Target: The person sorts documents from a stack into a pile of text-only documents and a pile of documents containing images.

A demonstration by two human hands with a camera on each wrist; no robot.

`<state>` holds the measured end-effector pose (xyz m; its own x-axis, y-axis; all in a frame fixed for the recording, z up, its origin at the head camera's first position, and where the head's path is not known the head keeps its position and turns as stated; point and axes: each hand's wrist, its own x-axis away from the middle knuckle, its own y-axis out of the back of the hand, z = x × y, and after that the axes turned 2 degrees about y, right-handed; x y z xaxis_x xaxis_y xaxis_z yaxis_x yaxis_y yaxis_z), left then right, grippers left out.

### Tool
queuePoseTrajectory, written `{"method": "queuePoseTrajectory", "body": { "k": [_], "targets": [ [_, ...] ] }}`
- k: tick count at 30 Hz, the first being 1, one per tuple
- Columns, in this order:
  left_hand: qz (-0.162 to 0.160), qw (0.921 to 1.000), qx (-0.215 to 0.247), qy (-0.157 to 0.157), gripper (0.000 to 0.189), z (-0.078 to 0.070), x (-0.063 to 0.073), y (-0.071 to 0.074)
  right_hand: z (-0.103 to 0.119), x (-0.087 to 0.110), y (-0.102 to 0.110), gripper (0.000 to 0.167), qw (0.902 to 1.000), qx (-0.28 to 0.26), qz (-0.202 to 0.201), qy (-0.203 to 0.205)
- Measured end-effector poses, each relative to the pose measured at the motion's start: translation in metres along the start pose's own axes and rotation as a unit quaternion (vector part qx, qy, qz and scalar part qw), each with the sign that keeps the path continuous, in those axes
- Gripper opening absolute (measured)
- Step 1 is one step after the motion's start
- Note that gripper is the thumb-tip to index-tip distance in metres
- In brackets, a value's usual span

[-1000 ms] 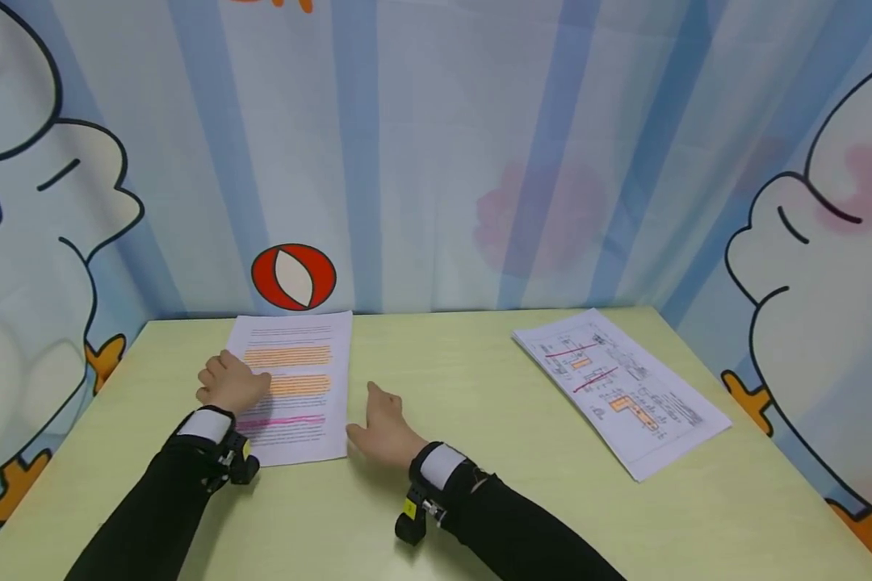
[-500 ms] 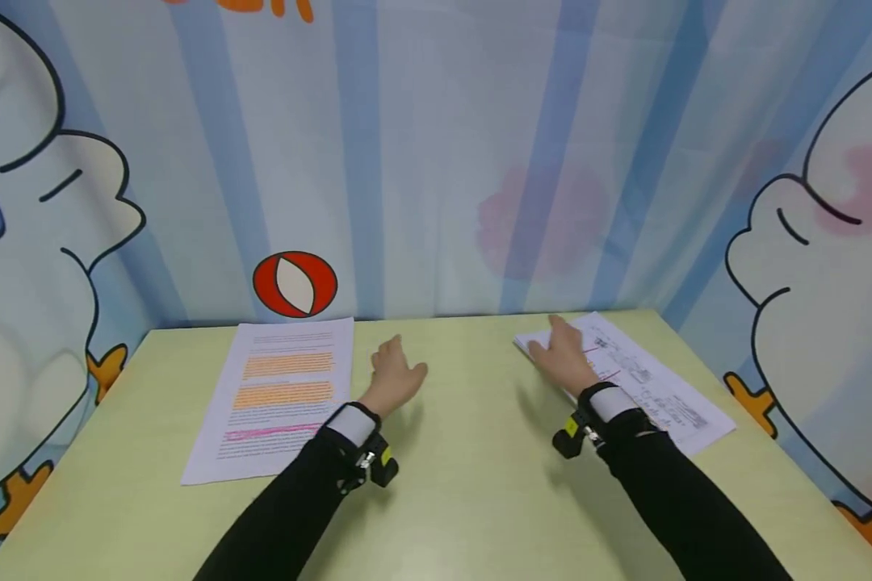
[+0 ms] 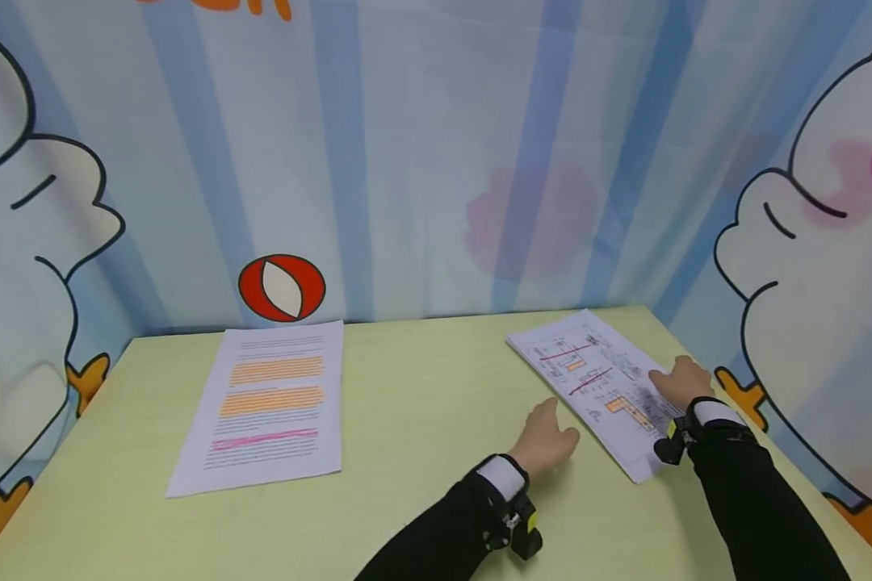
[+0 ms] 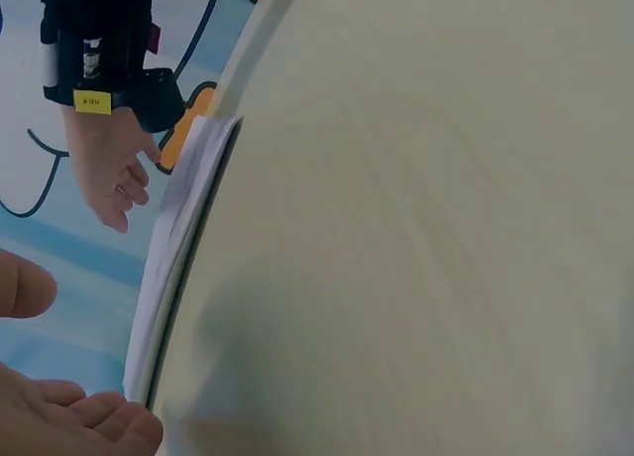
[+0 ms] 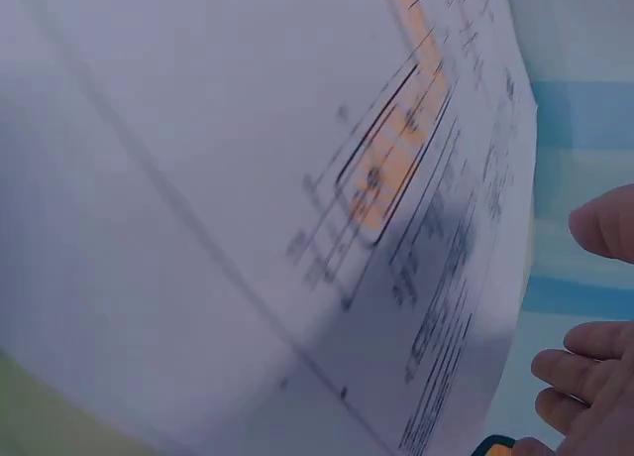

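Note:
A stack of printed sheets with red lines and orange highlighting lies slanted on the right of the table. My right hand is over its right edge, thumb apart from the fingers; in the right wrist view these fingers hold nothing. On the stack's left side is my left hand, thumb spread and empty, just off the near-left edge. The left wrist view shows the stack's side as a thin pile. Whether the right hand touches the paper, I cannot tell.
Another printed document, marked with orange and pink lines, lies flat at the table's left. The pale yellow table ends at a striped blue backdrop behind, with cartoon-printed side panels. A small camera sits on each wrist.
Both hands have moved right, from around the left document to either side of the right stack. The left document now sits nearer and slightly turned; the view has shifted slightly.

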<state>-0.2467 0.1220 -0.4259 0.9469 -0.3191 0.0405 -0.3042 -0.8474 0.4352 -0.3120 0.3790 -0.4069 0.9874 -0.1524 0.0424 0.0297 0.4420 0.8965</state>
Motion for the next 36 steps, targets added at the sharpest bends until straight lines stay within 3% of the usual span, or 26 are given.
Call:
{"method": "queuePoseTrajectory", "body": {
  "k": [4,9,14,22,27,30,33,36],
  "targets": [
    [0.004,0.9991,0.041,0.002,0.059,-0.007,0.002,-0.021,-0.014,0.001,-0.004,0.062,0.9994,0.030,0.007,-0.015],
    [0.003,0.9985,0.051,0.018,0.060,-0.010,0.002,-0.033,-0.023,-0.002,-0.011,0.057,0.9980,0.043,0.027,-0.037],
    [0.018,0.9989,0.043,0.012,0.059,-0.012,0.002,-0.035,-0.022,0.000,-0.012,0.052,0.9963,0.069,0.029,-0.041],
    [0.024,0.9995,-0.018,0.010,0.059,-0.016,0.005,-0.033,-0.014,0.004,-0.009,0.040,0.9958,0.088,0.020,-0.013],
    [-0.003,0.9996,-0.027,0.005,0.052,-0.013,0.003,-0.035,-0.014,0.003,-0.010,0.037,0.9914,0.125,-0.035,0.020],
    [-0.023,0.9997,-0.001,-0.003,0.052,-0.011,0.001,-0.035,-0.013,0.003,-0.010,0.033,0.9854,0.136,-0.092,0.046],
    [-0.021,0.9973,0.067,-0.019,0.055,-0.006,-0.005,-0.037,-0.009,0.004,-0.009,0.026,0.9827,0.120,-0.128,0.058],
    [-0.018,0.9866,0.158,-0.039,0.055,0.010,-0.017,-0.044,-0.003,0.005,-0.006,0.021,0.9853,0.087,-0.133,0.062]
  ]
}}
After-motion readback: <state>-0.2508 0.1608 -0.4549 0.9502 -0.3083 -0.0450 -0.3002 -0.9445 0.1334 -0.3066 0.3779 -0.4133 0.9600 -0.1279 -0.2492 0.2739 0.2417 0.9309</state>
